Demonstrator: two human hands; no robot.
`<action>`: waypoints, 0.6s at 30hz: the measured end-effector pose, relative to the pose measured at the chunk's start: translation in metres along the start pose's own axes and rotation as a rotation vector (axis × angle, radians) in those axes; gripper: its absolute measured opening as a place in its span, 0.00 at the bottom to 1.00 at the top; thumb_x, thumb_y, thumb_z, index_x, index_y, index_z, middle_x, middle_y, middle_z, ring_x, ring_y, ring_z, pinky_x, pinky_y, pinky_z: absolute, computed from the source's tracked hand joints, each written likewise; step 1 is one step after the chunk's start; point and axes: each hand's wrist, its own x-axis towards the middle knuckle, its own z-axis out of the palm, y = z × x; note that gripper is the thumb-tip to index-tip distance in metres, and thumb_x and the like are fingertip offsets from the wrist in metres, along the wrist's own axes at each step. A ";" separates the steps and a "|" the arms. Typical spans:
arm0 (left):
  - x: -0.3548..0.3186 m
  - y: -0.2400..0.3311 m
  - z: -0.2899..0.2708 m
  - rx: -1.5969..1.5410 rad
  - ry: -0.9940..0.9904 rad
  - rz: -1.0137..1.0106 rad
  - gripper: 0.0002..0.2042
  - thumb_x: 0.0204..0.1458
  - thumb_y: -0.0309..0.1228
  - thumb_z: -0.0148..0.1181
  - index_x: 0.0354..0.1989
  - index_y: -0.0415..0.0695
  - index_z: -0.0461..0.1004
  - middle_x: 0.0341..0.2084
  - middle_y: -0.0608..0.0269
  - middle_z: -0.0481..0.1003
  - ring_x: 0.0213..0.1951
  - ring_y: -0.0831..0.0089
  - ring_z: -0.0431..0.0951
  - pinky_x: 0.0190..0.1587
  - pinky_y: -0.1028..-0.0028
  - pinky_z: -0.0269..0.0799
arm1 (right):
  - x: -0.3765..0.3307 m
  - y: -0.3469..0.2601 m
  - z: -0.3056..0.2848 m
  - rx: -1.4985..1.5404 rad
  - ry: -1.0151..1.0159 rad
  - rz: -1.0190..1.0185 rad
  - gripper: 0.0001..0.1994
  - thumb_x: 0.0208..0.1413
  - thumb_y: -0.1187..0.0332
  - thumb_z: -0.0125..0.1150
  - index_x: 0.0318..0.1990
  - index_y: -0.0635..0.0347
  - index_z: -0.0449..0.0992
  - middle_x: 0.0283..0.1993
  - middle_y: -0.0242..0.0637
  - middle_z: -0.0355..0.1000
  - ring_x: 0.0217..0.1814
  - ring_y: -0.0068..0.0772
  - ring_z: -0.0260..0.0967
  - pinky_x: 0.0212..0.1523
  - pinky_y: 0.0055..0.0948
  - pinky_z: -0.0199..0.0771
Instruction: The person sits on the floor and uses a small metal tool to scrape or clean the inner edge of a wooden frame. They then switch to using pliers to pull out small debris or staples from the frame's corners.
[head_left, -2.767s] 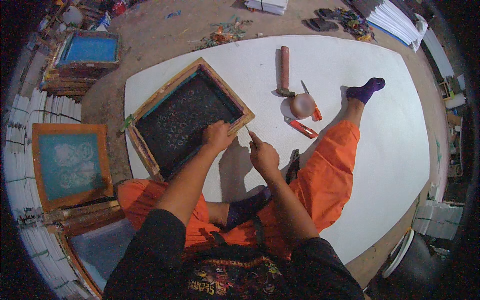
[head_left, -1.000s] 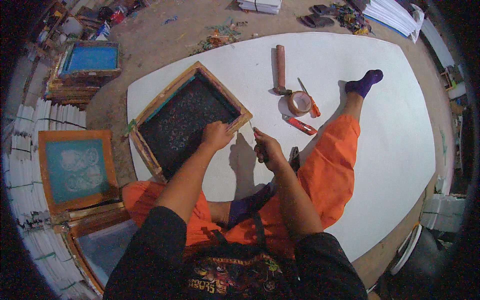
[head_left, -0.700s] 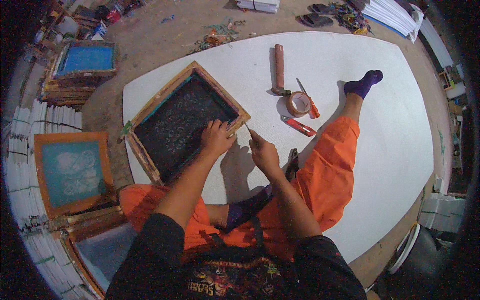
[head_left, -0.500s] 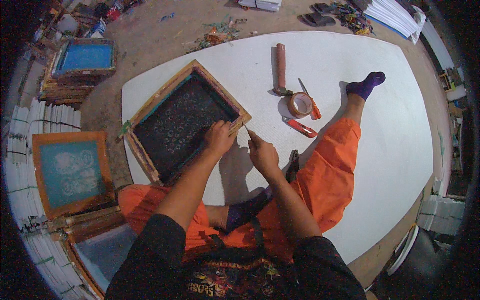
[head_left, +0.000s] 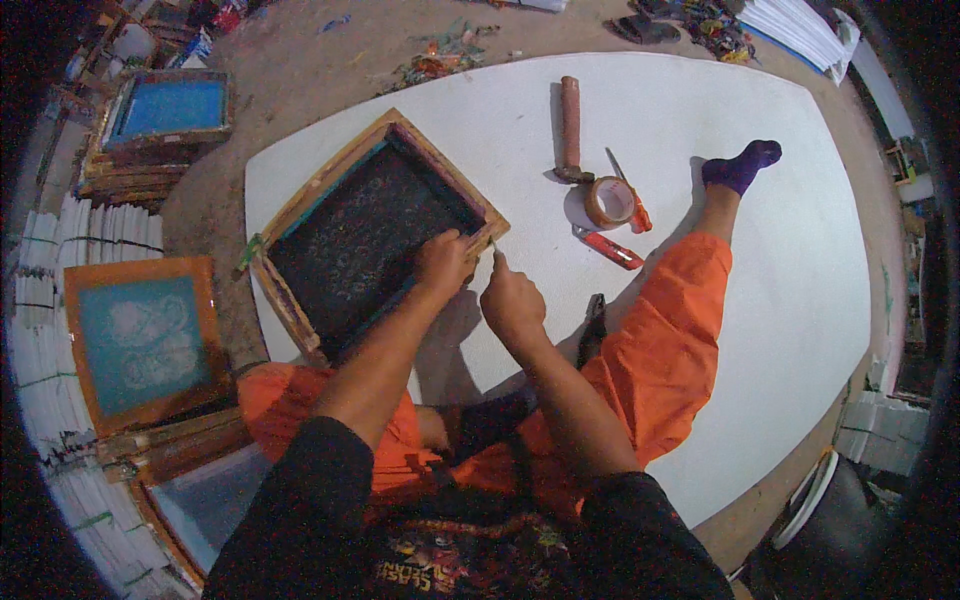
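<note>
A wooden screen-printing frame (head_left: 330,185) with dark mesh and a pale ring pattern rests tilted on the white board, in front of me to the left. My left hand (head_left: 443,265) is closed around its right-hand side, near the right corner. Close beside that corner, my right hand (head_left: 514,305) is closed around a thin tool, its forefinger stretched along it. Only the tool's narrow tip shows, at the frame's edge; its kind is hidden by the fingers.
On the white board (head_left: 780,310) lie a hammer (head_left: 570,125), a tape roll (head_left: 610,203), an orange-handled pointed tool (head_left: 640,218) and a red box cutter (head_left: 610,249). My outstretched leg (head_left: 665,350) borders them. More screen frames (head_left: 90,385) stand at left.
My right hand has shifted a little left, closer to the left hand, and its forefinger now reaches along the tool. The left hand keeps its hold on the frame. The whole view has shifted slightly.
</note>
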 end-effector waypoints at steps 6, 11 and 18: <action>0.003 -0.002 0.008 0.084 0.047 0.034 0.10 0.48 0.33 0.69 0.34 0.40 0.83 0.33 0.50 0.77 0.37 0.48 0.81 0.40 0.52 0.78 | 0.004 0.004 -0.001 0.015 -0.151 0.077 0.26 0.65 0.68 0.50 0.70 0.63 0.66 0.33 0.58 0.79 0.33 0.63 0.80 0.35 0.58 0.79; 0.006 0.020 -0.003 0.045 0.037 0.022 0.10 0.48 0.33 0.69 0.34 0.40 0.83 0.33 0.49 0.78 0.38 0.47 0.81 0.40 0.52 0.78 | 0.014 0.038 0.044 0.345 0.226 -0.090 0.24 0.65 0.68 0.55 0.68 0.61 0.70 0.29 0.51 0.79 0.28 0.51 0.79 0.28 0.51 0.78; 0.005 0.008 -0.004 0.083 -0.011 -0.074 0.11 0.49 0.35 0.69 0.36 0.41 0.84 0.34 0.48 0.78 0.38 0.47 0.81 0.41 0.51 0.77 | 0.010 0.029 0.012 1.556 -0.284 0.534 0.21 0.70 0.59 0.56 0.68 0.47 0.72 0.19 0.24 0.59 0.12 0.16 0.47 0.10 0.20 0.49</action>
